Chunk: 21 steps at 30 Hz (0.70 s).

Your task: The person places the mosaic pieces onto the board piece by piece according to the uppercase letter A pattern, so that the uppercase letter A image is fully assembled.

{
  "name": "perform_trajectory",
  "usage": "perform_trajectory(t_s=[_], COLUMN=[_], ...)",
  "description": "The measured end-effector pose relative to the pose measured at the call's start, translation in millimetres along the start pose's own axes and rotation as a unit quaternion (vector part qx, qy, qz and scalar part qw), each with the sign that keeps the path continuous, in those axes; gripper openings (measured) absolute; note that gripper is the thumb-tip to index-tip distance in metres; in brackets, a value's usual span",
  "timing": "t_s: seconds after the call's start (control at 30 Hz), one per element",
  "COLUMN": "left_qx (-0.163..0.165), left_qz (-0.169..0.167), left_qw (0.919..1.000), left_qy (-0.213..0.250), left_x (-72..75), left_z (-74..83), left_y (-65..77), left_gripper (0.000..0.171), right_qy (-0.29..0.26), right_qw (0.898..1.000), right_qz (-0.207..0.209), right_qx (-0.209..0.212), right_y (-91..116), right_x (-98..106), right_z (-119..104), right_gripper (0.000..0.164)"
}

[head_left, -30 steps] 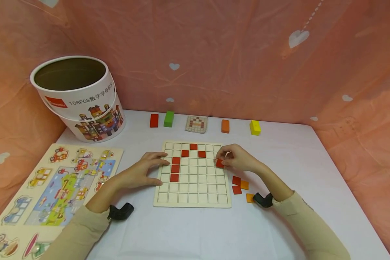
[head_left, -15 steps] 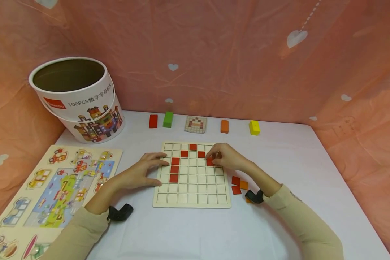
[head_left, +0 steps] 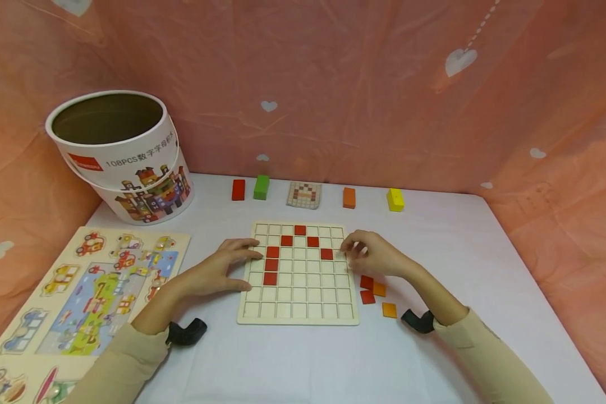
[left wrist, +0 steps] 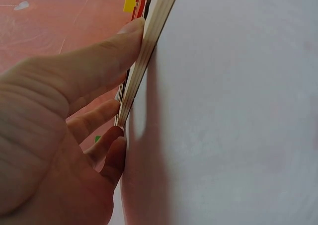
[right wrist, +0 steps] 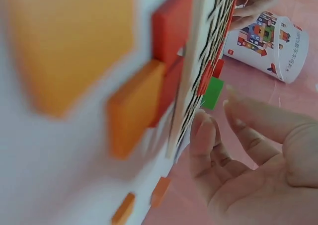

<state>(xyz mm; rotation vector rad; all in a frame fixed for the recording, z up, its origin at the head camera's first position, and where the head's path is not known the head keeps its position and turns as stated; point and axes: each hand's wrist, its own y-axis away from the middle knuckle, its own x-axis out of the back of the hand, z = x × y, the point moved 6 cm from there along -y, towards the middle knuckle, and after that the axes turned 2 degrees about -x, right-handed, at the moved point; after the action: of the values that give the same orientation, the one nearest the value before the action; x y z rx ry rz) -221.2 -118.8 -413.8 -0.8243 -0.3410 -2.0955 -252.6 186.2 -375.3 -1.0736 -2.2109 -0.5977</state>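
Note:
A wooden grid board (head_left: 299, 310) lies on the white table with several red square tiles in its cells, forming a peaked shape. The last tile on the right slope, a red tile (head_left: 326, 254), sits in its cell. My left hand (head_left: 214, 270) rests at the board's left edge, thumb and fingertips touching the rim, as the left wrist view also shows along the board's side (left wrist: 151, 41). Just over the right edge hovers my right hand (head_left: 379, 255), fingers bent loosely. In the right wrist view, a gap shows between thumb and fingers (right wrist: 202, 135), with nothing held.
Loose red tiles (head_left: 367, 297) and orange tiles (head_left: 389, 310) lie right of the board. Behind it stand red, green (head_left: 261, 187), orange and yellow blocks (head_left: 396, 200) and a small pattern card (head_left: 304, 194). A bucket (head_left: 121, 163) and a vehicle puzzle (head_left: 101, 292) occupy the left.
My right hand carried a red tile leftward onto the board, let it go in a cell on the right slope, then drew back right. My left hand stayed put.

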Motion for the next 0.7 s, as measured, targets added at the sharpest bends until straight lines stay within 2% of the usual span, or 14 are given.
perform_trajectory(t_s=[0.17, 0.3, 0.5, 0.7], left_qx=[0.003, 0.001, 0.002, -0.003], left_qz=[0.001, 0.003, 0.001, 0.000], left_qw=[1.0000, 1.0000, 1.0000, 1.0000], left_qy=[-0.004, -0.006, -0.005, -0.007], left_x=[0.1, 0.3, 0.0, -0.6], left_z=[-0.4, 0.3, -1.0, -2.1], left_y=[-0.3, -0.2, 0.1, -0.5], left_gripper=[0.057, 0.056, 0.056, 0.056], right_qy=[-0.046, -0.066, -0.052, -0.035], right_qw=[0.998, 0.997, 0.998, 0.999], right_qz=[-0.022, -0.027, -0.022, -0.006], right_qx=[-0.027, -0.026, -0.006, -0.007], right_y=[23.9, 37.8, 44.5, 45.8], right_x=[-2.9, -4.0, -7.3, -8.2], right_z=[14.5, 22.3, 25.5, 26.9], right_gripper=[0.035, 0.039, 0.032, 0.029])
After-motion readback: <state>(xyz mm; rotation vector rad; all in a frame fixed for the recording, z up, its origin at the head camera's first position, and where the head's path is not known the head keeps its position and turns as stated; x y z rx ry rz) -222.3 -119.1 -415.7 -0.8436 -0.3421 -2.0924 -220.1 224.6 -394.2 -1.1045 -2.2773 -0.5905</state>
